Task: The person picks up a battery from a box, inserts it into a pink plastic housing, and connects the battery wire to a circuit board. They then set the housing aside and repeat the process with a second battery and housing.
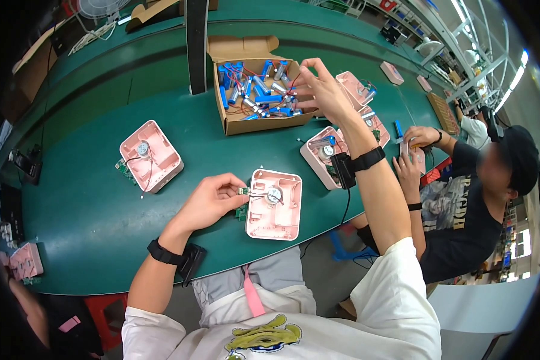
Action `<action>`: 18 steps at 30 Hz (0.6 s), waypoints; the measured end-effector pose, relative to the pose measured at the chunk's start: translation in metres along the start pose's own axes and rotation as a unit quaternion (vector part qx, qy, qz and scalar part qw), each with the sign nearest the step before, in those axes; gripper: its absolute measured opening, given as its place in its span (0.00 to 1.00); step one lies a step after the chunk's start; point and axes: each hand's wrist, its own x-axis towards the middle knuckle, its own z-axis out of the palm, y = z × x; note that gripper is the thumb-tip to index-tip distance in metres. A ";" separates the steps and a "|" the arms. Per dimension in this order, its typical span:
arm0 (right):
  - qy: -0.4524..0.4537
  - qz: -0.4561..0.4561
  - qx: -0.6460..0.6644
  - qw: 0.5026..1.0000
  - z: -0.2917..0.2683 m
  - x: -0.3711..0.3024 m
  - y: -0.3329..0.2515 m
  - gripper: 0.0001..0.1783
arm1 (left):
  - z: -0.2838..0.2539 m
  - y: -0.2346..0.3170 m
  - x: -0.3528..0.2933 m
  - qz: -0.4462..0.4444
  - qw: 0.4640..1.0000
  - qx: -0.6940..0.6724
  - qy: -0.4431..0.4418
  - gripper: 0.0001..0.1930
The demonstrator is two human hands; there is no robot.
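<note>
The green bench (102,240) runs across the view, with a co-worker (468,222) busy at its right side. On it, beyond the hands, stands an open cardboard box (270,125) of blue cells (268,99). The middle shell (287,217), pink and open side up, lies on the bench in front of the person. Another shell (162,173) sits apart to the left, and more stand to the right.

The right hand (327,96) hangs over the box's right edge, fingers apart; whether a fingertip touches a cell or its wires, I cannot tell. The left hand (213,201) is beside the middle shell, thumb and fingers pinched on a small green board (244,191) at its left wall.

The shell looks light, stiff and smooth, likely plastic, so it may slide if nudged; its outer walls seem the best hold. The round metal motor (274,195) inside is probably its dense part. The board looks fragile and best taken by its edges, and its thin leads (258,193) should not bear a pull.
</note>
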 end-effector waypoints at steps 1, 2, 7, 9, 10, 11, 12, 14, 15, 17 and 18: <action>0.001 0.000 0.001 1.000 -0.001 0.000 0.000 0.15 | 0.000 0.001 0.001 0.000 1.000 0.001 -0.001 0.09; -0.001 -0.004 0.027 1.000 -0.002 0.002 -0.001 0.15 | 0.000 0.001 0.001 0.003 1.000 0.007 0.000 0.09; -0.005 -0.031 0.017 0.999 -0.009 0.006 -0.009 0.16 | 0.003 0.008 0.006 0.011 1.000 0.023 0.000 0.09; -0.002 -0.040 -0.015 0.999 -0.013 0.008 -0.011 0.16 | 0.004 0.008 0.008 0.013 1.000 0.026 -0.004 0.09; -0.006 -0.052 -0.024 0.998 -0.014 0.009 -0.010 0.16 | 0.004 0.006 0.007 0.010 1.000 0.022 -0.003 0.09; -0.010 -0.065 -0.034 0.997 -0.015 0.010 -0.008 0.16 | 0.005 0.006 0.006 0.007 1.000 0.018 -0.002 0.09; -0.014 -0.077 -0.044 0.996 -0.016 0.010 -0.007 0.16 | 0.005 0.005 0.006 0.004 1.000 0.015 -0.001 0.10; -0.008 -0.072 -0.015 0.997 -0.019 0.009 -0.009 0.15 | 0.006 0.007 0.008 0.008 1.000 0.017 -0.001 0.10; -0.005 -0.067 0.014 0.998 -0.018 0.007 -0.012 0.15 | 0.006 0.008 0.008 0.012 1.000 0.019 0.000 0.10; -0.002 -0.062 0.044 0.997 -0.015 0.005 -0.011 0.15 | 0.006 0.008 0.007 0.016 1.000 0.022 0.002 0.10; -0.006 -0.069 0.057 0.996 -0.012 0.005 -0.008 0.14 | 0.005 0.007 0.007 0.015 1.000 0.026 0.002 0.10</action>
